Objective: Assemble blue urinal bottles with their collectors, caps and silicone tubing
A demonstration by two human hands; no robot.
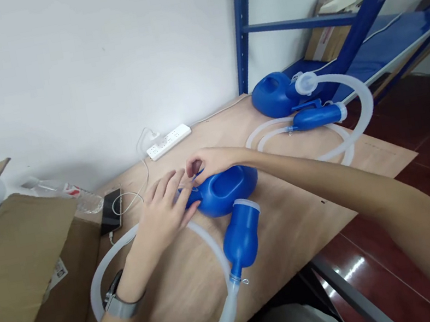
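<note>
A blue plastic urinal bottle with a moulded handle lies on its side on the wooden table. My left hand is around its neck, thumb below and fingers above, closed on it. At the same neck my right hand pinches with thumb and forefinger; a small clear or metal bit shows near the fingertips, too hidden to name. Just in front of the bottle rests a blue funnel-shaped receiver with a white rim. A translucent hose is joined to its narrow end by a metal clip and loops under my left arm.
Another blue bottle, a blue receiver and a coiled hose lie at the far right. By the wall are a power strip, a phone and a clear plastic bottle. A cardboard box stands left; blue shelving rises behind.
</note>
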